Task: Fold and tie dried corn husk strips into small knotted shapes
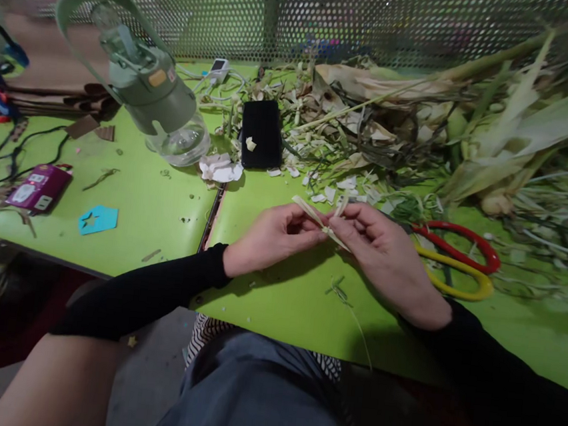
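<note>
Pale strips of corn husk (309,209) cross between my fingertips above the green table (275,299). My left hand (282,233) pinches the strips from the left side. From the right, my right hand (383,253) grips them between thumb and fingers, close to the left fingertips. Whether the strips are knotted or only folded where they meet I cannot tell. Scissors with one red and one yellow handle loop (480,285) lie just right of my right hand; their blades are mostly hidden. A small tangle of green fibre (339,291) rests on the table below my hands.
Corn husks (531,150) and dry scraps (344,108) pile up at the back right. A black phone (262,134) lies behind my hands, near a green water bottle (162,97). Further left are a purple box (40,187), a blue paper piece (98,220) and dark cords.
</note>
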A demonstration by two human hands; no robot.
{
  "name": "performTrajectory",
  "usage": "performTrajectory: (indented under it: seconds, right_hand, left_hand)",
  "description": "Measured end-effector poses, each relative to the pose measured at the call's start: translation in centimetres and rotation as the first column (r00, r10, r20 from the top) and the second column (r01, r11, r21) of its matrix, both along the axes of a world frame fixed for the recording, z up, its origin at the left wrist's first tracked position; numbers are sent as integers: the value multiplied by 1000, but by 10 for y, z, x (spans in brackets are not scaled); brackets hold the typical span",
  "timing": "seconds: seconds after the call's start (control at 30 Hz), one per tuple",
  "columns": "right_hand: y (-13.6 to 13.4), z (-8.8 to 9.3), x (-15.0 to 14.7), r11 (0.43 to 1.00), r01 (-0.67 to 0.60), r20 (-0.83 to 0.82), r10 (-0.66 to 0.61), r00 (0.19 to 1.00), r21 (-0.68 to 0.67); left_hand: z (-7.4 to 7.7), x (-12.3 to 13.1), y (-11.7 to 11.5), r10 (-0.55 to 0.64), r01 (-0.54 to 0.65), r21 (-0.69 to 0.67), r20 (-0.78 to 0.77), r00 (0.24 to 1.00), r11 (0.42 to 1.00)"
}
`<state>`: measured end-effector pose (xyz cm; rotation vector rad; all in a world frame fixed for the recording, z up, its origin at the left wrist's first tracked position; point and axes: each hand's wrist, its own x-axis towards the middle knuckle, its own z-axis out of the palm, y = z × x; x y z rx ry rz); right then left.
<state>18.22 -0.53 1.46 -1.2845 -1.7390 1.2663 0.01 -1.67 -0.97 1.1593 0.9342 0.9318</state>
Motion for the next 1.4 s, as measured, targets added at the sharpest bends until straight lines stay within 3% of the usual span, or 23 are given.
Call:
performTrajectory:
  seconds: [0.27, 0.63, 0.83, 0.97, 1.1, 1.23, 1.4]
  right_hand:
    - [-1, -4, 1, 997, 20, 6, -21, 1000, 78]
    - [-6, -1, 0, 973, 44, 94, -67, 993, 227]
    - [2, -2, 5, 993, 31, 49, -37, 998, 116]
    - [0, 3, 6, 982, -62, 200, 25, 979, 179]
    - [-3, 5, 6, 965, -150, 292, 83, 953, 215]
    - [-2, 1, 7, 981, -115, 190, 84, 978, 158]
    - [1, -4, 10, 990, -100, 93, 91, 991, 95]
  left_hand:
    - [5, 1, -4, -65, 64, -52, -21, 998, 997]
    - [10, -1, -12, -52, 76, 150, -159, 986, 986]
    - [10, 3, -10, -7, 17, 149, -70, 998, 989]
    - [7, 3, -6, 56, -63, 156, 48, 997, 986]
    - [6, 3, -4, 117, -123, 127, 53, 992, 984]
    - [6, 2, -3, 161, -166, 140, 45, 986, 976]
    - [9, -1, -4, 79, -78, -17, 32, 996, 997]
